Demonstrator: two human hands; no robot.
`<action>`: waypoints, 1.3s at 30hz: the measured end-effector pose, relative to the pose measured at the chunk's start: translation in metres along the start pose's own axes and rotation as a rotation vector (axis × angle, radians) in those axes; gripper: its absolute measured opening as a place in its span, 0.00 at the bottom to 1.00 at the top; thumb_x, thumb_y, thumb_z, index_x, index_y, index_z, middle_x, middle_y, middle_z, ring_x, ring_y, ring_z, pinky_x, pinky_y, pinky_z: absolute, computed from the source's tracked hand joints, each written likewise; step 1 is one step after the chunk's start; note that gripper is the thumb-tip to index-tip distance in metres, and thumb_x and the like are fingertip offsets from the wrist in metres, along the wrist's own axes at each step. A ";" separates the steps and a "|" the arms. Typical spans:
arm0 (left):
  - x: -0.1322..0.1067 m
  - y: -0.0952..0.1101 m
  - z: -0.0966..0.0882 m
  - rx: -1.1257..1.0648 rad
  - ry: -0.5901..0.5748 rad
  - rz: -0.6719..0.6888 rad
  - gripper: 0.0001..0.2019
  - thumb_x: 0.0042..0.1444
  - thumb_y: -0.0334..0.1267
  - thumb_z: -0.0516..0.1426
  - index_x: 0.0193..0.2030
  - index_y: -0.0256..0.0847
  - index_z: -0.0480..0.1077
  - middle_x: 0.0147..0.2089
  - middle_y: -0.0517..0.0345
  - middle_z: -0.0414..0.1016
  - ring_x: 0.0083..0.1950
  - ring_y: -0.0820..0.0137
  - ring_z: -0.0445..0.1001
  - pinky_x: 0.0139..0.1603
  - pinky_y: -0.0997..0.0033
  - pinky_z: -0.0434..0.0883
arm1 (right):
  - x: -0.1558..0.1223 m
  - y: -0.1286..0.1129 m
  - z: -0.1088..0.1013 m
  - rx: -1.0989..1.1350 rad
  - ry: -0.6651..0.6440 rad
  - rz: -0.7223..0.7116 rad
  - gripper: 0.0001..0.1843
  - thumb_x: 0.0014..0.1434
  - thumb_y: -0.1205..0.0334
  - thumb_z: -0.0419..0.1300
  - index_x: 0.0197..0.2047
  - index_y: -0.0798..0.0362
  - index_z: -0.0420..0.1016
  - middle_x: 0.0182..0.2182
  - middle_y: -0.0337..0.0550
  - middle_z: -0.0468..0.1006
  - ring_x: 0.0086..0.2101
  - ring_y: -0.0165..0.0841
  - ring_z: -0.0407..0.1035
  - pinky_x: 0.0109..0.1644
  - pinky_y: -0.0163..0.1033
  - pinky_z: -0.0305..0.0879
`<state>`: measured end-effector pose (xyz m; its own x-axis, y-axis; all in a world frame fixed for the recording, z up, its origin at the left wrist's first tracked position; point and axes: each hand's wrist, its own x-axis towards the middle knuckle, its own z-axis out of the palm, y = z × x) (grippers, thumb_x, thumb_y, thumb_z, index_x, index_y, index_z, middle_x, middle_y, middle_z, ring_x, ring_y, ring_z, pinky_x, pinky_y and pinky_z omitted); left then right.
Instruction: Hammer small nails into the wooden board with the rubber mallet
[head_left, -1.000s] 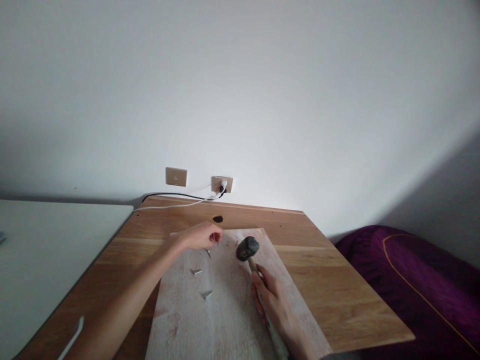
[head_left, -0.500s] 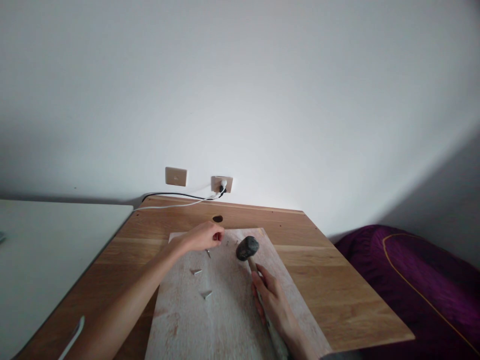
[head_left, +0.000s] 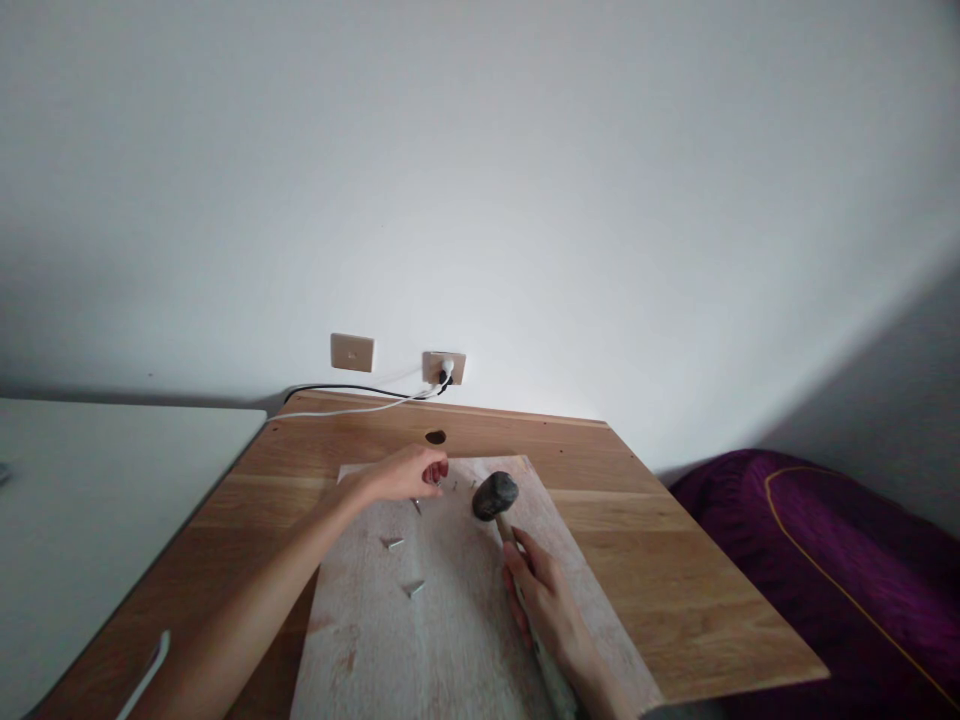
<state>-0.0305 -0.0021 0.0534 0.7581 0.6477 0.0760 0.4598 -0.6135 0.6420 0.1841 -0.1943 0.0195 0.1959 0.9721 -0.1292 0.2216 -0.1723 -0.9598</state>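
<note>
My right hand (head_left: 547, 605) is wrapped round the wooden handle of a black-headed mallet (head_left: 496, 496), whose head is above the right side of a pale wooden board (head_left: 450, 640). Near the board's far edge, my left hand (head_left: 416, 470) has its fingers curled round a small nail (head_left: 438, 484), partly hidden by the fingertips. Just right of those fingers, a small nail (head_left: 454, 485) stands up from the board, with another nail (head_left: 473, 484) beside the mallet head. Loose nails (head_left: 395, 544) lie nearer me on the board, one of them (head_left: 416, 590) closest.
The board rests on a brown wooden table (head_left: 637, 560) against a white wall. A round cable hole (head_left: 435, 437) is behind the board. Cables (head_left: 352, 410) run to a wall socket (head_left: 444, 367). A white surface (head_left: 127, 500) adjoins at left; purple fabric (head_left: 817, 560) bulges at right.
The fingers of my left hand have shifted slightly, and more of the small nail at their tips shows. My right hand and the mallet have stayed almost still.
</note>
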 end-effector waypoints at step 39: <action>-0.010 -0.026 0.031 -0.165 0.280 -0.038 0.12 0.53 0.45 0.66 0.34 0.38 0.77 0.30 0.60 0.73 0.31 0.70 0.69 0.33 0.73 0.61 | 0.033 -0.051 0.029 -0.001 -0.106 -0.084 0.25 0.60 0.37 0.57 0.44 0.52 0.67 0.22 0.26 0.64 0.13 0.22 0.58 0.10 0.27 0.54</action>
<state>-0.0361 -0.0066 0.0122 0.5746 0.7820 0.2415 0.3868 -0.5195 0.7619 0.1517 -0.1488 0.0574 0.0741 0.9945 -0.0739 0.2344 -0.0894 -0.9680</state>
